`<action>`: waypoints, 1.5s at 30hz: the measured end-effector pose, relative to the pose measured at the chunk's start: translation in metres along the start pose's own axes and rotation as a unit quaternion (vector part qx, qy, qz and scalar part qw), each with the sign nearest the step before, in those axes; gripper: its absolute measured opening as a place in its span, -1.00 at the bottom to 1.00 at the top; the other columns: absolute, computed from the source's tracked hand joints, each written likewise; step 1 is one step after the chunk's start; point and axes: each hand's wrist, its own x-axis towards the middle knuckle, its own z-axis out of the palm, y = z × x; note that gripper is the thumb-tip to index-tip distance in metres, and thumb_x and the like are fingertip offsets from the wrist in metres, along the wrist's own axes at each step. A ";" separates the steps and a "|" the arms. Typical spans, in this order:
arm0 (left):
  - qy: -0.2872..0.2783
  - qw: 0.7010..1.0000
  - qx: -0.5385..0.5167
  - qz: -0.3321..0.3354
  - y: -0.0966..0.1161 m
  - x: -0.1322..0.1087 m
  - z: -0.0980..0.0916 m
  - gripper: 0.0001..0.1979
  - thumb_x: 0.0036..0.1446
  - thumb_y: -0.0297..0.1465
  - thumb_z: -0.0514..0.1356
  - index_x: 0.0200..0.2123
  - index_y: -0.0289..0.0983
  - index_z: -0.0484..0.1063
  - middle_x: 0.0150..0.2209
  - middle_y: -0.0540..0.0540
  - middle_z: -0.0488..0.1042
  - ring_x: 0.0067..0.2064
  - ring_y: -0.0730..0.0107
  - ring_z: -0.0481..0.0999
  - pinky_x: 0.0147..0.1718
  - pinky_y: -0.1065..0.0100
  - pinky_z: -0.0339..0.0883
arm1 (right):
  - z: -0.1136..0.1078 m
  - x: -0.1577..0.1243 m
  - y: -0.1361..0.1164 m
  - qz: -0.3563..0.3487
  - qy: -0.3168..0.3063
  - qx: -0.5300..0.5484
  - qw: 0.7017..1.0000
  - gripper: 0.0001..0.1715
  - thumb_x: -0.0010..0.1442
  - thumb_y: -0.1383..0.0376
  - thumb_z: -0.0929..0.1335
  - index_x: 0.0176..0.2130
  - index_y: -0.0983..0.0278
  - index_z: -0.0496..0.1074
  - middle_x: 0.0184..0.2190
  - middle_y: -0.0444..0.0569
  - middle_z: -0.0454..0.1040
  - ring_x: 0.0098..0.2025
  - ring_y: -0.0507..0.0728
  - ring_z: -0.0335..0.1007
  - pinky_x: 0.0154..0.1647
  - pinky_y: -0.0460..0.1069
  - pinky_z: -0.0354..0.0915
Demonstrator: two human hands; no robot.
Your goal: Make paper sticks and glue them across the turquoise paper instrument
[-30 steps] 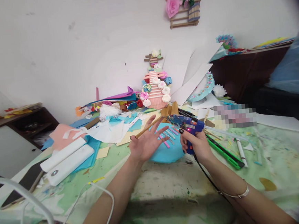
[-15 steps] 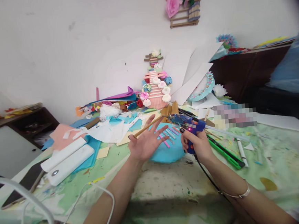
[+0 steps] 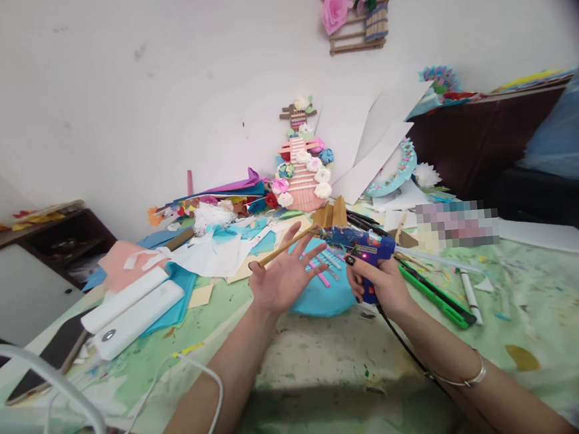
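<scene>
Right hand (image 3: 387,283), fingers wrapped round gun (image 3: 372,249), eased slightly left. Nozzle now overlaps stick's (image 3: 282,249) far end, contact unclear; it looks lined up. Your left hand (image 3: 279,286) holds stick by disc (image 3: 326,302), thumb at near end, other fingers splayed.

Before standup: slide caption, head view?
Right hand points blue hot-glue gun toward brown stick held in left hand.

Looks like a handicraft workroom, judging by the paint-stained tablecloth (image 3: 300,356) strewn with coloured paper (image 3: 188,293), the glue gun (image 3: 372,250), the flower-trimmed model lute (image 3: 304,194) against the wall (image 3: 150,107) and the flowered wooden rack (image 3: 359,47) above.
</scene>
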 end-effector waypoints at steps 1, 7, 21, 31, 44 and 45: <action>0.001 1.000 -0.001 0.001 0.000 0.000 0.000 0.05 -0.34 0.25 0.17 0.21 -0.11 0.06 0.30 -0.19 -0.02 0.26 -0.23 0.00 0.07 -0.09 0.11 | 0.000 0.000 0.000 -0.001 0.000 0.002 1.000 -0.56 0.00 0.14 0.39 -0.69 0.27 0.18 -0.81 -0.20 0.21 -0.80 -0.06 0.11 -0.79 -0.13 0.11; 0.003 1.000 0.004 0.001 0.001 0.000 0.003 0.06 -0.35 0.26 0.15 0.20 -0.12 0.05 0.30 -0.22 -0.02 0.26 -0.23 0.02 0.07 -0.10 0.10 | -0.003 0.001 0.001 -0.016 0.038 0.016 0.999 -0.60 0.02 0.13 0.39 -0.66 0.28 0.24 -0.79 -0.19 0.22 -0.77 -0.04 0.14 -0.79 -0.13 0.12; -0.007 1.000 0.001 0.003 0.001 0.000 0.002 0.05 -0.33 0.26 0.14 0.21 -0.11 0.04 0.31 -0.18 -0.05 0.26 -0.24 -0.01 0.07 -0.11 0.12 | -0.003 0.002 0.000 -0.005 0.047 -0.001 0.999 -0.59 0.00 0.15 0.40 -0.68 0.29 0.24 -0.80 -0.18 0.23 -0.78 -0.04 0.14 -0.79 -0.12 0.13; -0.011 1.000 -0.011 0.003 0.001 0.000 0.002 0.05 -0.34 0.24 0.17 0.21 -0.13 0.05 0.31 -0.19 -0.05 0.27 -0.23 -0.02 0.06 -0.07 0.13 | -0.002 0.002 0.000 -0.005 0.050 -0.002 0.999 -0.57 0.00 0.14 0.40 -0.69 0.29 0.22 -0.80 -0.19 0.22 -0.78 -0.05 0.13 -0.79 -0.13 0.13; -0.015 1.000 -0.018 0.003 0.000 0.000 0.000 0.05 -0.32 0.23 0.17 0.22 -0.14 0.05 0.30 -0.20 -0.02 0.26 -0.22 -0.02 0.05 -0.05 0.14 | -0.002 0.000 0.001 -0.002 0.027 0.013 1.000 -0.57 0.00 0.14 0.40 -0.68 0.30 0.22 -0.80 -0.19 0.23 -0.79 -0.05 0.12 -0.80 -0.13 0.11; -0.015 1.000 -0.019 0.003 0.000 0.000 -0.001 0.04 -0.31 0.24 0.16 0.22 -0.14 0.05 0.29 -0.20 0.00 0.26 -0.22 -0.01 0.05 -0.06 0.14 | -0.002 -0.001 0.002 0.000 0.021 0.014 1.000 -0.57 0.00 0.14 0.40 -0.68 0.30 0.22 -0.80 -0.19 0.23 -0.79 -0.05 0.12 -0.79 -0.14 0.11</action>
